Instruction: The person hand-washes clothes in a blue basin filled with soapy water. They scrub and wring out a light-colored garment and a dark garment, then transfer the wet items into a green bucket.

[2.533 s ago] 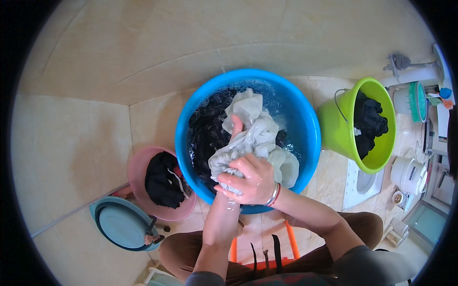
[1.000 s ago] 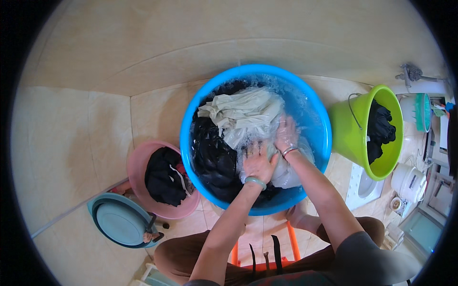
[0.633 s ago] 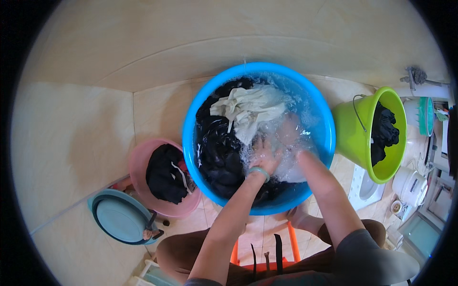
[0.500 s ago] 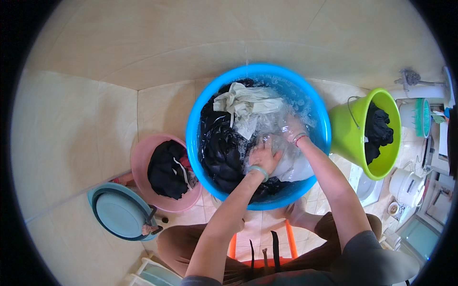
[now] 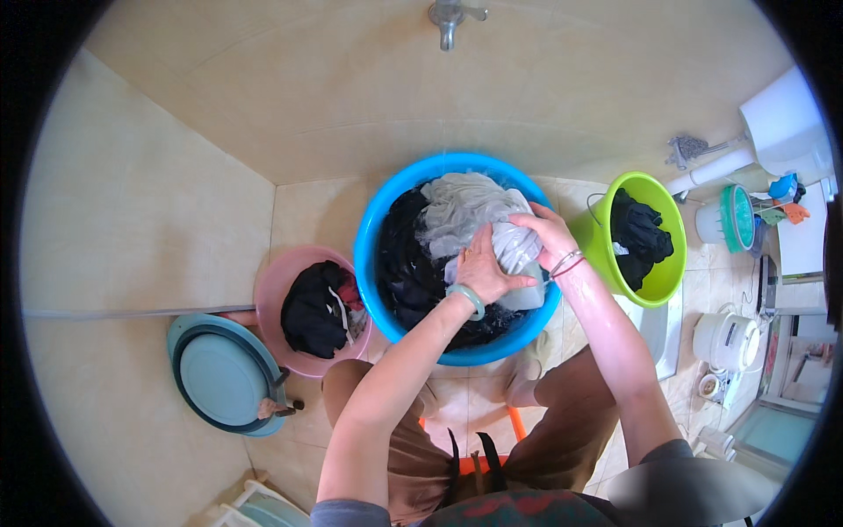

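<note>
A large round blue tub (image 5: 368,290) holds water, dark wet clothes (image 5: 408,272) along its left side and a soaked white garment (image 5: 465,206). Both my hands have the garment bunched between them, raised at the tub's right half. My left hand (image 5: 486,270), with a pale green bangle at its wrist, presses against the near side of the bunch, thumb stretched to the right. Around its right side curls my right hand (image 5: 551,237), which wears thin bracelets. Part of the white cloth hangs below my hands toward the water.
Left of the tub stands a pink basin (image 5: 272,285) with dark clothes, beside stacked blue-grey basins (image 5: 224,386). At the right a lime-green bucket (image 5: 612,263) holds black clothing. A tap (image 5: 448,22) sticks out of the tiled wall. An orange stool (image 5: 516,422) shows between my legs.
My hands were down in the water on the white garment; now they hold it bunched and lifted. The view has tilted up, bringing the wall tap into sight.
</note>
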Demonstrator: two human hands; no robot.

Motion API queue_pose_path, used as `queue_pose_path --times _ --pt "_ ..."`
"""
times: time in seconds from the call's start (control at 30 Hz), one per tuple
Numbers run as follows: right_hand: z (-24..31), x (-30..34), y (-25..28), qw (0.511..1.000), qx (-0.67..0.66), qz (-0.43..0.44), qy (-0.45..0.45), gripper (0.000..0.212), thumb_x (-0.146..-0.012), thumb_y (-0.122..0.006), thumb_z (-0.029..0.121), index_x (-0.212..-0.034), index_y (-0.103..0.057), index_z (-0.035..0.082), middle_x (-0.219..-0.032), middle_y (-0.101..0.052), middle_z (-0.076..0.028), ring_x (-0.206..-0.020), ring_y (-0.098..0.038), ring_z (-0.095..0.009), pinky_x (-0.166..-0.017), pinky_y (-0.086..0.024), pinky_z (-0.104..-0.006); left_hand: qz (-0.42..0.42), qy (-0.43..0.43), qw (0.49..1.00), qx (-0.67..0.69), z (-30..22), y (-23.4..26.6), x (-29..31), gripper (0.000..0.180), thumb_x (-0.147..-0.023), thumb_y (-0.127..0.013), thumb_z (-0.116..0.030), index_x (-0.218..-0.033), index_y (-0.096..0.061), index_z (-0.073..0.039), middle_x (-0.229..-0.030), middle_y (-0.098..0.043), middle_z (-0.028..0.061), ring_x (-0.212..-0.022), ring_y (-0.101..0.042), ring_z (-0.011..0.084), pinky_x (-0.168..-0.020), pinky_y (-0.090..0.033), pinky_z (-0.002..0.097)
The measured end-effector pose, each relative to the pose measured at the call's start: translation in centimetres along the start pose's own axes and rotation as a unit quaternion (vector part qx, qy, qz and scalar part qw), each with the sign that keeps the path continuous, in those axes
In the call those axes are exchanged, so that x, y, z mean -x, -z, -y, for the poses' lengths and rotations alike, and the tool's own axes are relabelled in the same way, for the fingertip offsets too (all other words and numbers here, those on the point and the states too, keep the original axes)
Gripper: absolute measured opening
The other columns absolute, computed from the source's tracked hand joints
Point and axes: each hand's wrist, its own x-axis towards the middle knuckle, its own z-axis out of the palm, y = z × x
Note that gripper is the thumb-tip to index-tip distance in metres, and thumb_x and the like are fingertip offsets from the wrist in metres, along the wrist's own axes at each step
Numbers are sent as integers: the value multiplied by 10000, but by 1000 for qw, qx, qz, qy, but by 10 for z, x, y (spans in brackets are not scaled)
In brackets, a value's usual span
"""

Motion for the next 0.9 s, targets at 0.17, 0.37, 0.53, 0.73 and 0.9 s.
queue_pose_path --times 0.17,0.37,0.53,0.73,0.9 --pt "29 59 -41 989 -108 87 40 409 -840 -672 79 -1212 -523 -6 -1140 -607 -111 -1011 -619 -220 -873 -516 -384 -200 -113 973 -19 -23 18 16 854 -597 -877 -300 -1281 -483 28 -1181 -617 210 -1111 -599 353 -952 -464 411" --pt "78 85 -36 964 19 226 138 591 -795 -536 43 -1378 -438 52 -1251 -522 -115 -1108 -557 -212 -919 -483 -371 -220 -113 945 213 -60 70 23 427 -681 -778 -87 -1065 -617 9 -985 -695 126 -910 -667 195 -822 -512 309" --pt "87 76 -16 744 512 48 427 847 -694 -724 147 -1457 -356 163 -1476 -338 -155 -1345 -345 -373 -1123 -278 -463 -159 -124 924 324 -65 106 23 539 -677 -762 28 -1185 -581 43 -1135 -658 96 -1043 -599 164 -956 -435 298" --pt "78 58 -41 823 345 211 399 963 -665 -827 163 -1474 -309 92 -1488 -355 -149 -1385 -335 -275 -1133 -277 -386 -55 -133 881 450 -61 122 23 613 -713 -707 -40 -1284 -500 42 -1239 -597 95 -1144 -554 188 -1016 -386 311" --pt "68 62 -48 909 192 215 302 725 -744 -765 34 -1386 -429 2 -1329 -525 -98 -1216 -496 -167 -1057 -383 -319 -17 -111 871 478 -41 125 12 618 -756 -666 -89 -1324 -455 30 -1277 -566 108 -1179 -529 204 -1035 -365 319"
